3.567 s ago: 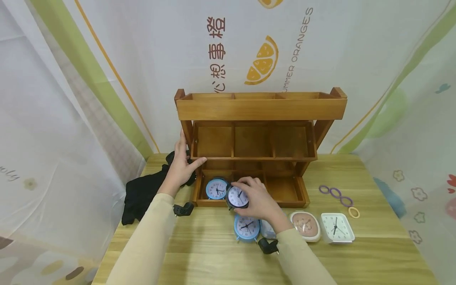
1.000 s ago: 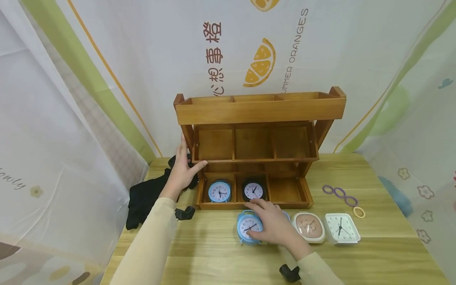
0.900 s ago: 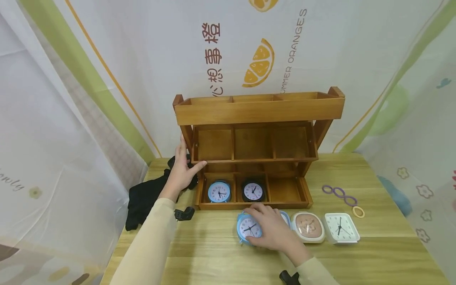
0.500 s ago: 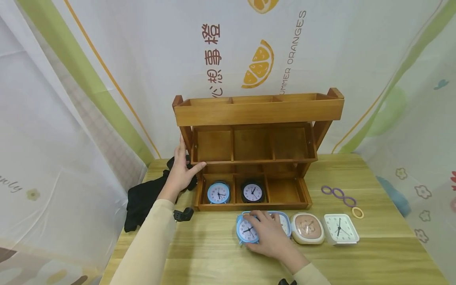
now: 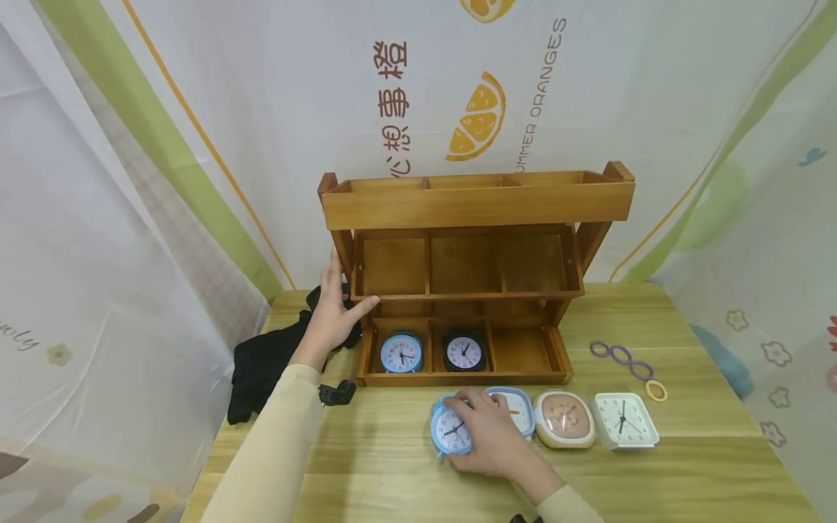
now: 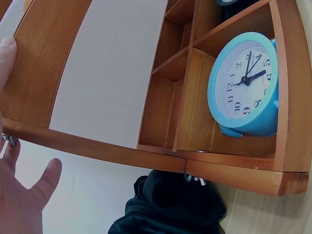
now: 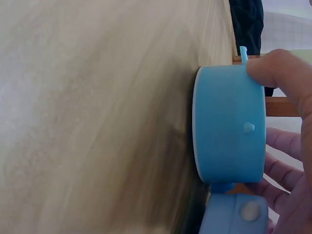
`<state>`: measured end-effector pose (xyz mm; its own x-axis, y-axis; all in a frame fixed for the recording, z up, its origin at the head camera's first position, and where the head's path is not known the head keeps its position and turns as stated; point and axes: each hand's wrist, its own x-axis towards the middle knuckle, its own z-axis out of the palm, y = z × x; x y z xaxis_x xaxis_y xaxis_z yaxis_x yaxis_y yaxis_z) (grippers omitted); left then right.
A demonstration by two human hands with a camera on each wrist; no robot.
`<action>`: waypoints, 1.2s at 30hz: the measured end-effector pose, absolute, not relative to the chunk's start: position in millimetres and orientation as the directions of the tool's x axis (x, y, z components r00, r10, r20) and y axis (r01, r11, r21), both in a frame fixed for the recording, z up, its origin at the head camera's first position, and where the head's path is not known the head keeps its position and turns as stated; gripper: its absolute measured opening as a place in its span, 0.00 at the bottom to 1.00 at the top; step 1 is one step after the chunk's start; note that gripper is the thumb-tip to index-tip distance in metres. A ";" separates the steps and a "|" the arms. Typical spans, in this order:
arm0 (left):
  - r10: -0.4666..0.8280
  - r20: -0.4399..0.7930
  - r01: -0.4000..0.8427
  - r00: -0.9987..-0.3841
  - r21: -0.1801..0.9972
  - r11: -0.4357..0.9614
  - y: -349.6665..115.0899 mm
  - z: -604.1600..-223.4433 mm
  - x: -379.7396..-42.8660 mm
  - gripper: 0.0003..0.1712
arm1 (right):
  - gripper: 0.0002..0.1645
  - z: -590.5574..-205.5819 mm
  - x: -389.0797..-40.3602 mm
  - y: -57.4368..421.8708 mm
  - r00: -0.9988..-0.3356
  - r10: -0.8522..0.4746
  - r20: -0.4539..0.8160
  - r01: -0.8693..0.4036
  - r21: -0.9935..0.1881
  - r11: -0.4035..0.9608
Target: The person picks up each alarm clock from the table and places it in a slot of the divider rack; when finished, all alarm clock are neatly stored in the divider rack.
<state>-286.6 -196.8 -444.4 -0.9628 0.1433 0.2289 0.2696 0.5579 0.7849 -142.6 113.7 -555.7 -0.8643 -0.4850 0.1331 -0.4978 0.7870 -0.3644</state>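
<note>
My right hand (image 5: 492,437) grips a light-blue round alarm clock (image 5: 448,430) in front of the rack. In the right wrist view, the thumb presses one side of this alarm clock (image 7: 229,124), with the fingers across its far side. My left hand (image 5: 331,317) rests against the left post of the three-tier wooden rack (image 5: 477,205), fingers and thumb spread. Another light-blue round clock (image 5: 402,354) sits in the bottom tier's left compartment. The middle compartment holds a black round clock (image 5: 464,353). Its right compartment (image 5: 521,350) holds nothing.
Right of my right hand stand a blue-rimmed clock (image 5: 519,410), partly hidden, a cream clock (image 5: 565,419) and a white square clock (image 5: 626,420). Several rings (image 5: 621,355) lie at the right. Black cloth (image 5: 264,368) is bunched left of the rack.
The black clock went from my right hand into the middle compartment. My right hand then came to the light-blue clock and gripped it, shifting it slightly left and nearer. The left hand stays put.
</note>
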 end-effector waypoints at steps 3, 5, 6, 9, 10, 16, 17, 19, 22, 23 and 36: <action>0.139 0.231 0.269 -0.963 0.783 0.560 -196.5 -444.4 -286.6 0.67 | 0.51 -554.7 -140.0 114.2 -0.850 -0.506 0.146 -0.522 -0.362 0.773; 0.140 0.231 0.270 -0.963 0.782 0.562 -196.5 -444.3 -286.6 0.67 | 0.51 -552.8 -138.3 114.6 -0.842 -0.517 0.154 -0.535 -0.367 0.761; 0.141 0.232 0.271 -0.962 0.780 0.564 -196.6 -444.4 -286.7 0.67 | 0.51 -551.8 -137.4 115.0 -0.839 -0.520 0.158 -0.538 -0.372 0.756; 0.143 0.228 0.269 -0.963 0.777 0.569 -197.0 -444.5 -286.9 0.67 | 0.51 -547.4 -136.5 116.1 -0.838 -0.518 0.169 -0.539 -0.406 0.738; 0.141 0.226 0.266 -0.964 0.778 0.569 -197.0 -444.4 -286.8 0.67 | 0.52 -546.1 -136.6 116.5 -0.840 -0.515 0.173 -0.536 -0.417 0.734; 0.141 0.229 0.268 -0.963 0.783 0.562 -196.9 -443.9 -287.1 0.67 | 0.51 -536.9 -140.4 121.1 -0.852 -0.488 0.190 -0.516 -0.460 0.722; 0.143 0.229 0.270 -0.963 0.782 0.562 -196.9 -443.9 -287.1 0.67 | 0.51 -534.7 -141.1 122.4 -0.852 -0.487 0.194 -0.517 -0.466 0.718; 0.146 0.229 0.272 -0.962 0.782 0.561 -196.5 -444.4 -286.8 0.67 | 0.52 -530.3 -142.4 125.5 -0.849 -0.487 0.207 -0.523 -0.468 0.713; 0.150 0.237 0.280 -0.960 0.781 0.559 -196.0 -445.0 -287.7 0.67 | 0.52 -524.1 -145.6 131.3 -0.843 -0.487 0.227 -0.533 -0.471 0.703; 0.151 0.238 0.281 -0.959 0.781 0.557 -196.1 -444.9 -287.8 0.67 | 0.52 -522.1 -147.2 133.3 -0.842 -0.484 0.237 -0.536 -0.471 0.701; 0.161 0.256 0.302 -0.953 0.776 0.553 -197.5 -447.1 -288.8 0.67 | 0.53 -505.2 -186.0 178.6 -0.880 -0.393 0.265 -0.474 -0.465 0.747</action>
